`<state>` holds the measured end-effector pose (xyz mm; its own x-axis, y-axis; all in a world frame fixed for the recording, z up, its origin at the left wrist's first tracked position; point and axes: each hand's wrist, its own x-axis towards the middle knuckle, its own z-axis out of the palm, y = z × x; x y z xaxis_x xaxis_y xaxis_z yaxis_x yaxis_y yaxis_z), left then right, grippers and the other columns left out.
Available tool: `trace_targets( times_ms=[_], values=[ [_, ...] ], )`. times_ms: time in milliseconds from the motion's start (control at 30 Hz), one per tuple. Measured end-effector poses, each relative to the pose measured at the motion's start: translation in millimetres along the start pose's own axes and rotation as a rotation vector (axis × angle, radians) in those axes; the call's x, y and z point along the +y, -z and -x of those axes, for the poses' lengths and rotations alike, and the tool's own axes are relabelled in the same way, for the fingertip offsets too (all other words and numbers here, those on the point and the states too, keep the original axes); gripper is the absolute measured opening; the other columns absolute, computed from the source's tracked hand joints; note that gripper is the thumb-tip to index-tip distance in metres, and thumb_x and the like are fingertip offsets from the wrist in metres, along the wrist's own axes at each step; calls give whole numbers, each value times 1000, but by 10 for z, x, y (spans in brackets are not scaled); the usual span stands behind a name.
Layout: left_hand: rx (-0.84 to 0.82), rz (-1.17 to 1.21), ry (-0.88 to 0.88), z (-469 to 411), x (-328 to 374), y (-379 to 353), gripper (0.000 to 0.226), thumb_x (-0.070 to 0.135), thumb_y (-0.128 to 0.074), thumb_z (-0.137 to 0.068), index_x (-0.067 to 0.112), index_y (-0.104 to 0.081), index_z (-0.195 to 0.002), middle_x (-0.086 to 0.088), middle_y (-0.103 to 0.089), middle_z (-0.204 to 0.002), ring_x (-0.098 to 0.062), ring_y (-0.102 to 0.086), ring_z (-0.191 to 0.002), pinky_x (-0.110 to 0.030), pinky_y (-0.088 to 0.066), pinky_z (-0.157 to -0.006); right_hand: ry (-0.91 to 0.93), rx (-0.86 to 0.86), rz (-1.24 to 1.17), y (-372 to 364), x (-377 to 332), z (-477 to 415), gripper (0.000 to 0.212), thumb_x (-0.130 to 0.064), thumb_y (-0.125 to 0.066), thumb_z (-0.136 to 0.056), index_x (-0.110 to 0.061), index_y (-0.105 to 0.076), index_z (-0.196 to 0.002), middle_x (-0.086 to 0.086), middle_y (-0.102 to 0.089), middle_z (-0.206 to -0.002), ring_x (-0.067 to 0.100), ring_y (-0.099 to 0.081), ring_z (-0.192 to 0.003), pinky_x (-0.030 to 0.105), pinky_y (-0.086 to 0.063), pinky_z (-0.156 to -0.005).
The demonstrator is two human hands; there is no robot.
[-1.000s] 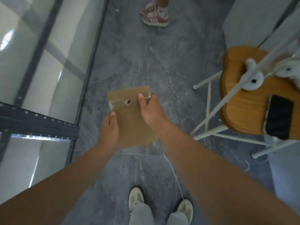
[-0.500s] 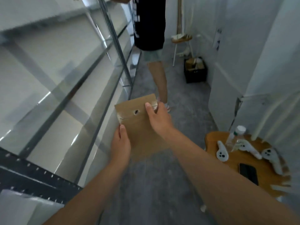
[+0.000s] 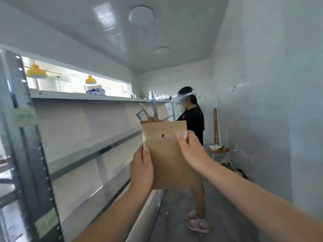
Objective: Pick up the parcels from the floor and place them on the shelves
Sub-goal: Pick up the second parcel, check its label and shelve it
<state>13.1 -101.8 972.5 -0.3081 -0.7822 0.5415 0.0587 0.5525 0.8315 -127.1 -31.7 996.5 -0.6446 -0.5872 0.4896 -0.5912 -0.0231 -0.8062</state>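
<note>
Both hands on one item: my left hand (image 3: 142,169) grips the lower left edge of a brown parcel (image 3: 167,154), fingers curled behind it and thumb on the front; my right hand (image 3: 190,151) clamps the right edge higher up, thumb pressed on the front face near a strip of clear tape.

Parcel: flat, brown paper, held upright in the air at about chest height, in front of me and clear of any shelf. Small dark hole in the front face, upper middle. Clear tape across the upper part, wrinkled at the left edge.

Shelves (image 3: 90,149): long metal unit along my left side, pale boards on grey rails, with a dark perforated upright (image 3: 28,137) nearest me. Parcel hangs just to the right of the shelf fronts, not touching them.

Other person (image 3: 192,123): standing further down the aisle, beyond the parcel, dark top, white headset, pink shoes, holding brown paper items by the shelves.

Stool (image 3: 219,151): wooden seat, white legs, against the right wall behind that person, small objects on it, too blurred to identify.

Floor (image 3: 218,215): dark grey.
</note>
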Motion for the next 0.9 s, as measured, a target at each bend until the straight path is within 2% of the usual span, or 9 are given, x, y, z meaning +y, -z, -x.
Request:
trace_targets(
  times_ms=[100,200,267,367,467,567,700,800,900],
  values=[
    [31,13,-38,-146,396,450,25,36,-28,-109,38,-52,-118,25,-53,-100,-4,-53,-100,-20,-37,-86,112,-27,10,29,-691,-22,55,-59,-31,-98,-19,-46,-132,4,-58,-123,22,-58,-110,46,-48,-99],
    [97,26,-127,-187,676,1007,20,34,-30,-110,45,-47,-107,31,-51,-95,13,-52,-88,-7,-35,-73,214,-27,7,-174,-1397,17,60,-59,-24,-100,-16,-46,-137,3,-56,-128,21,-55,-118,44,-44,-102],
    [152,17,-172,-200,783,1452,23,35,-30,-109,45,-51,-111,26,-55,-103,15,-54,-94,-12,-39,-80,270,-48,-31,-416,-1825,88,60,-58,-20,-102,-17,-47,-136,-1,-55,-127,17,-52,-119,39,-40,-102],
    [248,-23,-196,-194,885,2164,30,39,-30,-109,43,-52,-128,20,-56,-117,1,-54,-110,-26,-40,-95,339,-88,-138,-862,-2365,257,56,-54,-19,-103,-19,-48,-136,-5,-54,-121,12,-50,-113,31,-36,-98],
    [349,-64,-209,-98,998,2878,25,39,-30,-109,46,-49,-123,28,-54,-109,4,-55,-104,-23,-40,-93,375,-154,-260,-1331,-2802,497,51,-48,-19,-106,-20,-50,-135,-7,-53,-114,10,-48,-107,26,-34,-94],
    [470,-136,-219,84,1032,3523,25,37,-30,-109,47,-53,-114,27,-55,-106,15,-56,-96,-17,-40,-87,397,-220,-373,-1819,-3104,766,52,-47,-19,-106,-21,-53,-134,-3,-60,-129,13,-54,-122,34,-39,-109],
    [594,-256,-182,389,963,4240,35,42,-28,-108,38,-51,-133,14,-53,-124,-3,-57,-103,-29,-39,-98,418,-359,-531,-2430,-3376,1183,40,-38,-24,-108,-22,-60,-114,-4,-64,-107,11,-59,-101,30,-45,-92],
    [683,-364,-178,648,954,4684,26,43,-28,-108,46,-48,-123,13,-53,-124,-5,-56,-104,-34,-43,-101,417,-502,-620,-2794,-3599,1480,34,-37,-26,-108,-30,-58,-117,-8,-65,-106,13,-61,-105,29,-48,-93],
    [758,-426,-114,932,967,5047,41,52,-27,-105,38,-51,-134,10,-52,-138,-13,-53,-122,-47,-43,-112,413,-689,-695,-3044,-3812,1743,32,-37,-31,-107,-30,-57,-124,-13,-65,-107,7,-62,-101,21,-51,-85]
  ],
)
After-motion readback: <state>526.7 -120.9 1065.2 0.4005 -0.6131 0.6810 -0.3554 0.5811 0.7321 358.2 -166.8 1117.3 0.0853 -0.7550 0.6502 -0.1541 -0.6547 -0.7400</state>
